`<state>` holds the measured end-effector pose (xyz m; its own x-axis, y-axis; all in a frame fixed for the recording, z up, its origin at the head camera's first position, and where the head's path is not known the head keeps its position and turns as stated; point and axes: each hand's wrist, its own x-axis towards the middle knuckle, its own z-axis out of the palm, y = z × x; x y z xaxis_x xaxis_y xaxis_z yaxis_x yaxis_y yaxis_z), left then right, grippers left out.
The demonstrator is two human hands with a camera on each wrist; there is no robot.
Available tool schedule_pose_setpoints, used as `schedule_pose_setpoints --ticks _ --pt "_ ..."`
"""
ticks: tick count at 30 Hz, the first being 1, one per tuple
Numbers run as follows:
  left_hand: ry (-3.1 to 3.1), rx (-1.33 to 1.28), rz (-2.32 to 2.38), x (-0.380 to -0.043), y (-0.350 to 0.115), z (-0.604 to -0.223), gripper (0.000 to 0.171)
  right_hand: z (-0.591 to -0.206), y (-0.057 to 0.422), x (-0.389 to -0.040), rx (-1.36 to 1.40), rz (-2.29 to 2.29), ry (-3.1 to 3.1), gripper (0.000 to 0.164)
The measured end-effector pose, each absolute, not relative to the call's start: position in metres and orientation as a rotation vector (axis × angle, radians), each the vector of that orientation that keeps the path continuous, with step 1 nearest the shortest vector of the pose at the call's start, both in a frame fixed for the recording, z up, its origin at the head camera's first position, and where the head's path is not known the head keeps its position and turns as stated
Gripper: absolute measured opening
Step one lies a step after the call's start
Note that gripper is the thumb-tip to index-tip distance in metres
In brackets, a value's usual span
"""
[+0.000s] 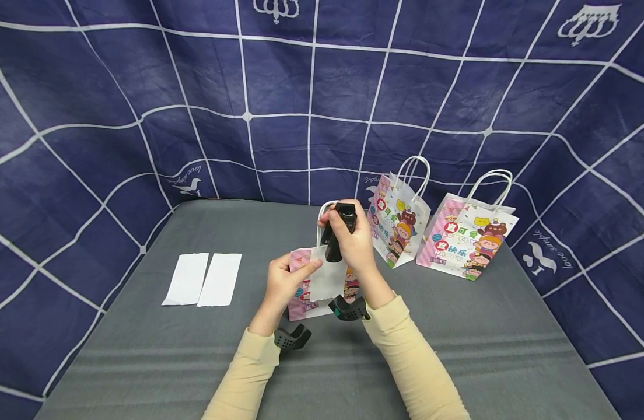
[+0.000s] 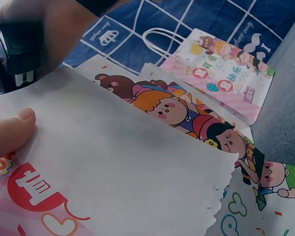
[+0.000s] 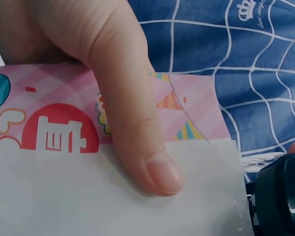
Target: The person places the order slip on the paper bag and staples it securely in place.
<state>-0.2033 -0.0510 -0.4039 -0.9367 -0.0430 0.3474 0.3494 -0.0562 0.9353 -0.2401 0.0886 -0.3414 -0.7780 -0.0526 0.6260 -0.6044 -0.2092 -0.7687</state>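
Observation:
A small paper gift bag (image 1: 299, 312) with pink and cartoon print stands at the middle of the table, a white paper slip (image 1: 327, 283) lying against its front. My left hand (image 1: 282, 283) pinches slip and bag together at the upper left, its thumb pressed flat on the slip. Gripped in my right hand (image 1: 356, 239) is a black stapler (image 2: 22, 54), its end at the slip's top edge. Whether the stapler's jaws are pressed together is hard to see. The bag's white twisted handle (image 1: 319, 230) rises behind my right fingers.
Two similar gift bags stand to the right at the back, one angled (image 1: 398, 219) and one facing forward (image 1: 466, 236). Two white paper slips, one (image 1: 185, 280) beside the other (image 1: 219, 280), lie on the left of the grey table (image 1: 143, 350). Blue gridded cloth (image 1: 280, 140) hangs behind.

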Motion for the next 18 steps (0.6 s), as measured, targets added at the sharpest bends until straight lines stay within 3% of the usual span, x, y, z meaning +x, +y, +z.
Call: schedule_pose_setpoints --ticks 12,18 --pt "-1.967 -0.336 -2.056 -0.2037 -0.0518 -0.4044 0.017 -0.3457 0.0849 -0.2426 0.715 2.015 -1.731 0.057" --pt "-1.954 -0.335 -2.070 -0.2036 -0.0518 -0.4039 0.016 -0.3478 0.0814 -0.2441 0.764 1.976 -1.667 0.032"
